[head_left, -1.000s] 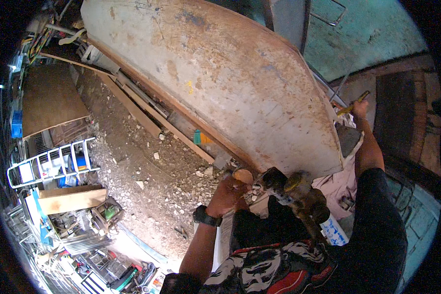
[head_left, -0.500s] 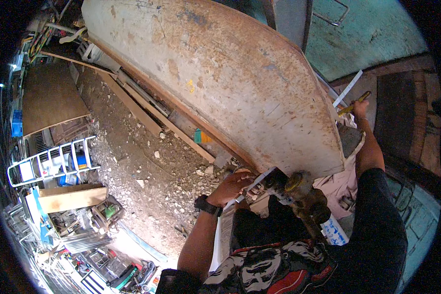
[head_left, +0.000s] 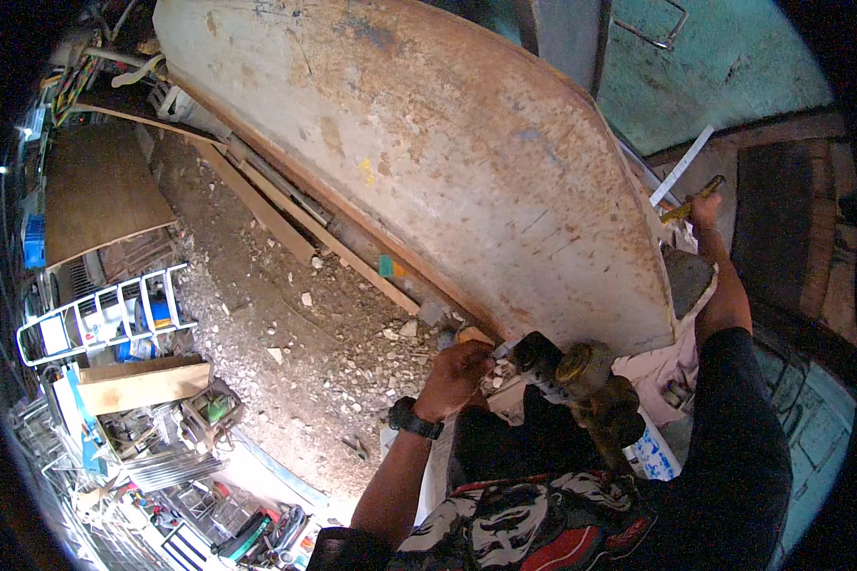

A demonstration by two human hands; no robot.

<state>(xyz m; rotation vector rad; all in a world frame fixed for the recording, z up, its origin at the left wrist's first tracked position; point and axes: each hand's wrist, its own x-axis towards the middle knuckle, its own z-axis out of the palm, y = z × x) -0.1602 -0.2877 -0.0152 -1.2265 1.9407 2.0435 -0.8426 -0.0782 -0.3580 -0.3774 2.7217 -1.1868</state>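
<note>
My left hand, with a dark watch on its wrist, is closed in front of my body, its fingertips pressed together. What it pinches, if anything, is mostly hidden; a small grey metal bit shows by the fingertips. Close beside it is a worn, rusty metal device with round brown knobs. Out to the right, my right hand grips a yellow-handled tool; its working end is not clear. A pale flat strip slants up near that tool. A large weathered, scuffed panel stands between my two arms.
Gravelly ground with stone chips lies to the left, along with wooden planks. Farther left are a white ladder, a brown board and crowded tools. A teal surface with a metal handle is at the upper right.
My left hand has turned and its fingers have closed in; the pale flat strip seen across them before is now mostly out of sight. My right hand has barely moved.
</note>
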